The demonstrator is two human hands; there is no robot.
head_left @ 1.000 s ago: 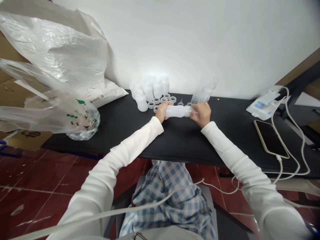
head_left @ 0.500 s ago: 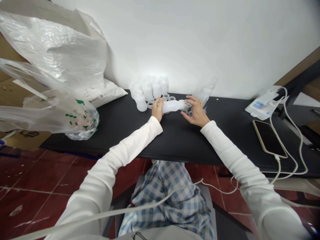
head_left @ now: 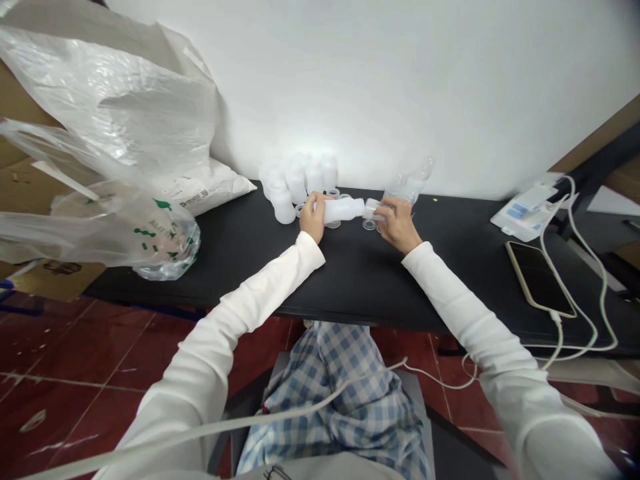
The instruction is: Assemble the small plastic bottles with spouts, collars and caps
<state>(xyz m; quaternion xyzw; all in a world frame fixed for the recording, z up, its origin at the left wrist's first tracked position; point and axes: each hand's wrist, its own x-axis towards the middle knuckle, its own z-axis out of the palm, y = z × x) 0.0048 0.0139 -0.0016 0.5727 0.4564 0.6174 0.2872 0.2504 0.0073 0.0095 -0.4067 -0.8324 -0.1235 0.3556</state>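
My left hand (head_left: 313,218) is wrapped round the base of a white plastic bottle (head_left: 344,211), which lies sideways with its neck to the right. My right hand (head_left: 399,225) pinches a translucent screw cap (head_left: 371,209) in front of that neck, a small gap apart from it. Under and beside the hands lie several clear plastic rings (head_left: 369,225). Behind my left hand stands a cluster of similar white bottles (head_left: 283,208). Clear pointed plastic pieces (head_left: 419,179) are heaped behind my right hand, partly hidden by it.
The black table (head_left: 240,267) runs along a white wall. A clear bag with a cup (head_left: 155,233) and a large white sack (head_left: 145,107) stand at the left. To the right are a phone (head_left: 540,277) on a charging cable and a white-and-blue packet (head_left: 523,210).
The translucent cap has come off the bottle's neck and sits slightly to the right in my right hand. That hand's fingers have closed from a spread pose. My left hand has barely moved.
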